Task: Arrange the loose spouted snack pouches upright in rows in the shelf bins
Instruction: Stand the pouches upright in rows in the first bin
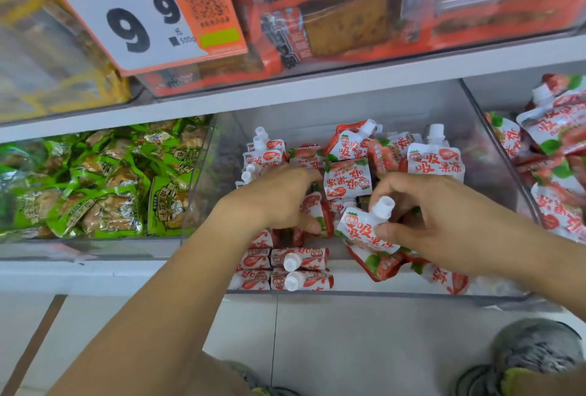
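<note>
A clear plastic shelf bin (494,154) holds many red-and-white strawberry spouted pouches. Some stand in a row at the bin's left (264,149); others lie loose in a heap in the middle (347,178) and front right (380,264). My right hand (434,218) is shut on one spouted pouch (360,226), spout up, thumb on its face. My left hand (279,197) reaches into the bin's left middle, fingers curled around a pouch (312,208) that they partly hide. Two pouches lie with their spouts toward me at the front (299,272).
A bin of green snack packets (95,180) sits to the left. Another bin with the same strawberry pouches (555,154) is at the right. Above, a shelf carries orange packs and a price card (139,15). Tiled floor and my shoes (532,354) are below.
</note>
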`<control>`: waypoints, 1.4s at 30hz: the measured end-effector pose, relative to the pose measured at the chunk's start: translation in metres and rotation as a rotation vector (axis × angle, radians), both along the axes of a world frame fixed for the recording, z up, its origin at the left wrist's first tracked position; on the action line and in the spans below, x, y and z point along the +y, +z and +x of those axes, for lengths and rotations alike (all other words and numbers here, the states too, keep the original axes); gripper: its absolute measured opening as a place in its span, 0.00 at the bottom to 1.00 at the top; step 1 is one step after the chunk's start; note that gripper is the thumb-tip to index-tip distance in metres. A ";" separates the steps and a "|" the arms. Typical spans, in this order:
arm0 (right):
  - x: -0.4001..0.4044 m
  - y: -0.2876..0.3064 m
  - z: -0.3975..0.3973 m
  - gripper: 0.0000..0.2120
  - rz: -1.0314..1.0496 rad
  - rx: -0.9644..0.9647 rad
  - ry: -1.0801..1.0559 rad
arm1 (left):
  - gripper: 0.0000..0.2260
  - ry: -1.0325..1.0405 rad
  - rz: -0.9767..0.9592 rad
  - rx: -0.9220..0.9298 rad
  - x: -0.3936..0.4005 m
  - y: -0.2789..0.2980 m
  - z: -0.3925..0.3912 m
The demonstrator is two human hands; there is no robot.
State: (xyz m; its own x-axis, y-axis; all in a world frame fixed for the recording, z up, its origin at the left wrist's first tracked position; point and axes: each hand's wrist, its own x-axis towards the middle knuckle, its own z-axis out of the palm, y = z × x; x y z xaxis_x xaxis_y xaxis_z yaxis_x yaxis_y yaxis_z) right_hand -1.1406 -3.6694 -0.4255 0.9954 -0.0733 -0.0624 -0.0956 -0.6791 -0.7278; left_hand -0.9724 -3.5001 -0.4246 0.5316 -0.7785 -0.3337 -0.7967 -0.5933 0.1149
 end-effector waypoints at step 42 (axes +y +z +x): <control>0.054 -0.005 0.072 0.09 -0.277 -0.166 0.044 | 0.29 0.017 -0.399 0.041 0.101 0.027 -0.048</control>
State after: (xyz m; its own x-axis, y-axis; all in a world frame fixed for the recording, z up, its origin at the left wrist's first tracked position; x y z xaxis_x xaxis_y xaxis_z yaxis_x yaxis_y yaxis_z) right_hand -1.0682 -3.6153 -0.4305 0.9929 -0.0214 0.1169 0.0426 -0.8542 -0.5183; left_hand -1.0205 -3.3988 -0.3980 0.5379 -0.8425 -0.0284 -0.7772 -0.5087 0.3705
